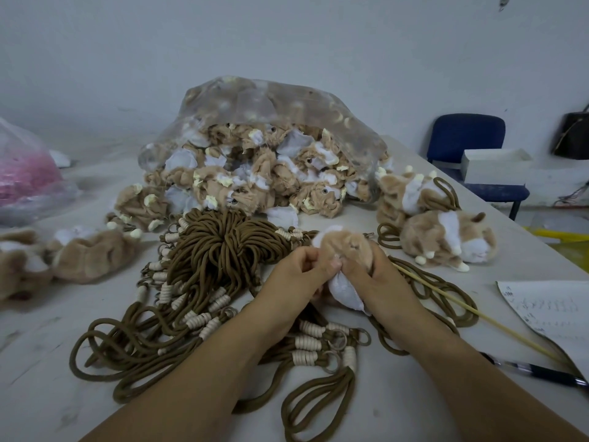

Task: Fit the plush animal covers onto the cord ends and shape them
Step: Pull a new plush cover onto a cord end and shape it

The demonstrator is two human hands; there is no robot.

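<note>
Grey-white table [47, 330] against a bare wall; clock directions are taken from your hands at mid-frame. 12 o'clock: clear plastic bag [255, 100], open toward you and spilling unfitted tan-and-white covers; this is the largest stock and it looks barely drawn down. 10 o'clock: bundle of brown cords [216, 250], with loops and cream-wrapped ends with rings fanning toward 6 o'clock; none of these ends carries a cover. 2 o'clock: finished animals [446, 237], a small group, plump, with brown cord loops coming out of them; call it two or three done, exact count unclear. 9 o'clock: limp covers [86, 256] lying flat, no cord seen in them. Centre: your left hand [296, 269] and right hand [373, 275] meet on the plush cover [345, 244], held just above the cord loops. Left fingers are curled, thumb and fingertips pinching it at its middle; right fingers wrap the tan body. A white end pokes out below toward 6 o'clock. Whether a cord end already sits inside cannot be seen. 4 o'clock: thin stick [478, 314] lying on the table, untouched. Judgement: early in the batch, one piece mid-fitting or mid-shaping, and most cords and covers are still to go.
</note>
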